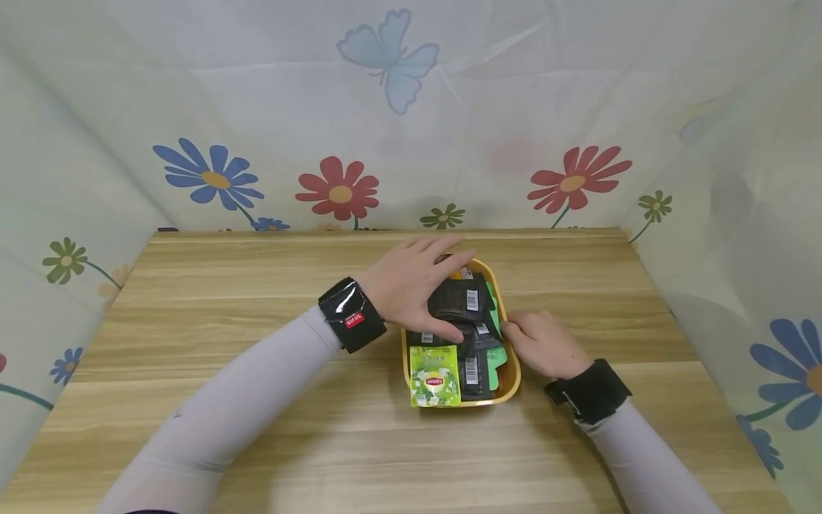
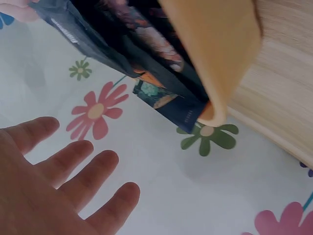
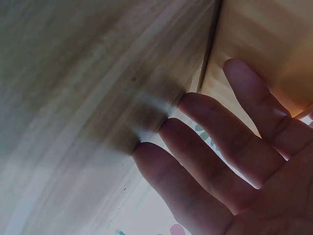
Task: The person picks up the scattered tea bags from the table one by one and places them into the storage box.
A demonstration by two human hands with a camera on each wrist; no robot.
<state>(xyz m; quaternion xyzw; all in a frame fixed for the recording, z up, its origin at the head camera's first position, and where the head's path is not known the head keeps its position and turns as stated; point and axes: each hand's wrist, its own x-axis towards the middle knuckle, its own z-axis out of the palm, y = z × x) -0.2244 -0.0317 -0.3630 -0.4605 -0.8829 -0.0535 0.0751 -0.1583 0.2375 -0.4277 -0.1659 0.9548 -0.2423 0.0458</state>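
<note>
A yellow plastic basket [image 1: 511, 382] stands on the wooden table, filled with tea sachets. Black sachets [image 1: 457, 298] with white barcode labels lie in it, and a bright green Lipton tea sachet [image 1: 435, 377] rests at its near left corner. Over its left and far part, my left hand [image 1: 411, 282] spreads thumb and fingers above the black sachets. The left wrist view shows those fingers [image 2: 88, 181] apart with nothing between them. At the right side, my right hand [image 1: 546, 346] holds the rim, thumb at the edge and index finger [image 3: 249, 90] along the outer wall; its other fingertips reach down to the table.
Green packaging [image 1: 496, 360] stands along the basket's inner right side. Wood-grain table [image 1: 257, 285] surrounds the basket. Behind it hangs a white curtain [image 1: 270, 107] printed with flowers and a butterfly, which also closes off both sides.
</note>
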